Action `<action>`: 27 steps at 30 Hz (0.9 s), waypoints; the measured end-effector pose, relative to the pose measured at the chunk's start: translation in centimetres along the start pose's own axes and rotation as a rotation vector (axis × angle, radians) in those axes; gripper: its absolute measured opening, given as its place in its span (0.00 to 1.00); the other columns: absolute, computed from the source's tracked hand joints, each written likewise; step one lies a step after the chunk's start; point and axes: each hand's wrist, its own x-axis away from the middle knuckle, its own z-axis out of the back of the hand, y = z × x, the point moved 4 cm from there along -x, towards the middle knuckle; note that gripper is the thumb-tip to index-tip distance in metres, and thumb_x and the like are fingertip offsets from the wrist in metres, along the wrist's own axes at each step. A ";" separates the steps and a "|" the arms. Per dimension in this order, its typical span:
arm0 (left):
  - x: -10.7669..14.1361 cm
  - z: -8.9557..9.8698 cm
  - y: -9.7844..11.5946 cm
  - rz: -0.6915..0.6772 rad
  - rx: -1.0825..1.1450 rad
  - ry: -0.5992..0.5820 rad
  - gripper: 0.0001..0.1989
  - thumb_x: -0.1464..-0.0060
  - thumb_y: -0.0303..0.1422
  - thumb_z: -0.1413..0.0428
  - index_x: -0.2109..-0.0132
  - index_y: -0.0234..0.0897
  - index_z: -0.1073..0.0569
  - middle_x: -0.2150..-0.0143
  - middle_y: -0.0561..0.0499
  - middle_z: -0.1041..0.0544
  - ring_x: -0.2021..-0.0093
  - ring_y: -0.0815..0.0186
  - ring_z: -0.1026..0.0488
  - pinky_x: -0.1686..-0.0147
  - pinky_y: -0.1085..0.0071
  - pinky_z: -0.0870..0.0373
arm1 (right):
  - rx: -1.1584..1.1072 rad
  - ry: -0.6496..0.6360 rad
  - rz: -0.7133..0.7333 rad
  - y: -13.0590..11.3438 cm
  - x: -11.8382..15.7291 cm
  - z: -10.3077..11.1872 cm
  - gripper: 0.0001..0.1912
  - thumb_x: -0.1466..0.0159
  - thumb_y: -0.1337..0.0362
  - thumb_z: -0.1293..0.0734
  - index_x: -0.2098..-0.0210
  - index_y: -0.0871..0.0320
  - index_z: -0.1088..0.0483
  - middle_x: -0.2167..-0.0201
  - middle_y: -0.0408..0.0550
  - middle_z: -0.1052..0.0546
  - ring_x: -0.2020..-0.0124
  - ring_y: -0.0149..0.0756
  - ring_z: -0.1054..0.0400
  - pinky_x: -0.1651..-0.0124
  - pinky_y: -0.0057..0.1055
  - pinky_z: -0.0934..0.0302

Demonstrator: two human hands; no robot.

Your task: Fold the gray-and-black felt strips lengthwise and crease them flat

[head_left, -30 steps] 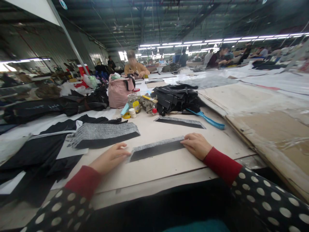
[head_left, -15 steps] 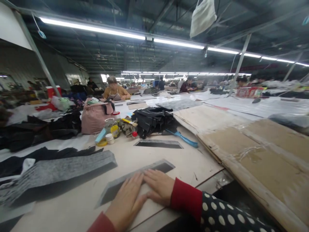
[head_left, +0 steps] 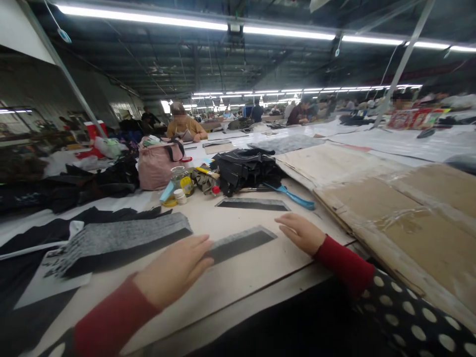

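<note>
A black fabric strip with a grey edge (head_left: pixel 243 244) lies flat on the pale work board (head_left: pixel 238 292). Over its left end is my left hand (head_left: pixel 176 270), fingers stretched out and nothing held; it hides that end. My right hand (head_left: pixel 302 232) is just beyond the strip's right end, fingers extended and holding nothing. Farther back lies a second, similar strip (head_left: pixel 253 204). To the left, a fanned stack of grey-and-black fabric pieces (head_left: pixel 130 235) rests on the board. I cannot tell whether either hand touches the surface.
Behind the strips are a pile of black fabric pieces (head_left: pixel 245 171), a blue-handled tool (head_left: pixel 295 197), a glass jar (head_left: pixel 178 174), a small white bottle (head_left: pixel 180 196) and a pink bag (head_left: pixel 159 166). Large cardboard sheets (head_left: pixel 375 203) cover the right. A co-worker (head_left: pixel 184 126) sits across the table.
My hands, together on the strip before, have moved apart: the left to the left, the right to the right. More of the strip's right part shows. The camera view has tilted down.
</note>
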 end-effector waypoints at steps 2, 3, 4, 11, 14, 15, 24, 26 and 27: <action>-2.5 1.3 2.7 -0.087 0.046 0.020 0.17 0.46 0.37 0.57 0.52 0.40 0.32 0.52 0.48 0.30 0.52 0.62 0.35 0.51 0.67 0.40 | 0.003 0.001 -0.054 0.9 -0.8 0.3 0.18 0.39 0.64 0.47 0.57 0.63 0.31 0.61 0.54 0.29 0.60 0.36 0.35 0.54 0.32 0.42; -3.8 1.1 4.0 -0.150 0.064 0.031 0.16 0.45 0.34 0.58 0.54 0.39 0.31 0.55 0.48 0.29 0.54 0.63 0.34 0.53 0.68 0.39 | 0.017 -0.022 -0.070 1.1 -1.1 0.1 0.18 0.39 0.64 0.46 0.57 0.62 0.31 0.63 0.54 0.29 0.61 0.36 0.35 0.55 0.32 0.42; -5.1 0.5 5.2 -0.214 0.079 0.036 0.15 0.45 0.31 0.58 0.55 0.38 0.31 0.57 0.47 0.29 0.56 0.64 0.34 0.54 0.68 0.38 | 0.034 -0.053 -0.077 1.1 -1.3 -0.2 0.17 0.40 0.65 0.46 0.57 0.62 0.31 0.64 0.54 0.29 0.62 0.35 0.35 0.56 0.31 0.42; -10.3 -7.7 7.3 -0.295 0.145 0.168 0.14 0.47 0.24 0.57 0.56 0.37 0.32 0.58 0.48 0.31 0.60 0.65 0.36 0.57 0.68 0.37 | 0.035 -0.205 -0.103 -0.2 -1.3 -2.8 0.16 0.40 0.65 0.46 0.65 0.59 0.27 0.71 0.50 0.32 0.66 0.33 0.37 0.60 0.29 0.44; -10.3 -8.6 6.8 -0.268 0.166 0.222 0.13 0.46 0.26 0.57 0.55 0.38 0.32 0.58 0.48 0.32 0.59 0.65 0.37 0.56 0.67 0.38 | -0.082 -0.211 -0.126 0.1 -1.4 -3.1 0.15 0.40 0.65 0.44 0.63 0.57 0.28 0.71 0.49 0.31 0.67 0.32 0.37 0.60 0.28 0.44; -10.1 -8.6 6.8 -0.266 0.171 0.227 0.14 0.46 0.26 0.57 0.55 0.38 0.33 0.58 0.49 0.32 0.59 0.65 0.37 0.56 0.67 0.38 | -0.131 -0.212 -0.143 0.4 -1.5 -3.2 0.15 0.41 0.65 0.44 0.62 0.57 0.28 0.71 0.49 0.30 0.66 0.32 0.37 0.60 0.29 0.44; -9.9 -8.6 6.6 -0.208 0.159 0.239 0.15 0.46 0.26 0.56 0.52 0.41 0.34 0.56 0.50 0.33 0.58 0.64 0.39 0.56 0.67 0.39 | -0.399 -0.228 -0.322 1.6 -1.7 -3.4 0.13 0.46 0.64 0.40 0.64 0.60 0.28 0.65 0.47 0.26 0.64 0.35 0.34 0.57 0.30 0.43; -9.9 -8.6 6.6 -0.197 0.157 0.235 0.15 0.46 0.27 0.56 0.52 0.41 0.34 0.56 0.50 0.33 0.58 0.64 0.39 0.57 0.66 0.38 | -0.425 -0.237 -0.344 1.5 -1.7 -3.5 0.13 0.46 0.64 0.39 0.64 0.60 0.28 0.66 0.47 0.25 0.65 0.34 0.33 0.58 0.29 0.42; -9.9 -8.6 6.7 -0.193 0.156 0.233 0.15 0.46 0.27 0.56 0.52 0.41 0.35 0.56 0.50 0.33 0.58 0.64 0.39 0.57 0.66 0.39 | -0.430 -0.236 -0.347 1.5 -1.6 -3.5 0.13 0.46 0.64 0.39 0.64 0.60 0.28 0.67 0.46 0.25 0.66 0.33 0.33 0.59 0.28 0.42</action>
